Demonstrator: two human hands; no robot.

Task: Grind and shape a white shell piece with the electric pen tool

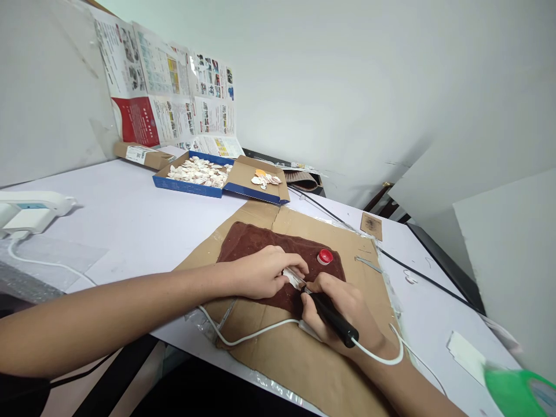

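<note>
Grip check: left hand (260,272) pinches a small white shell (293,278) flat on the brown cloth (245,240). Right hand (345,304) is closed tight round a black pen tool (333,319), tip touching the shell. White cord (256,335) runs off the tool's rear. Red cap (325,256) at 1 o'clock from the shell. Box (191,186) of shells at 11 o'clock on the tabletop (130,220).

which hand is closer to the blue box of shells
Left. The left hand, pinching a small white piece on the brown cloth, lies on the near side of the blue box. The right hand, gripping the black tool, is farther off, nearer the person.
</note>
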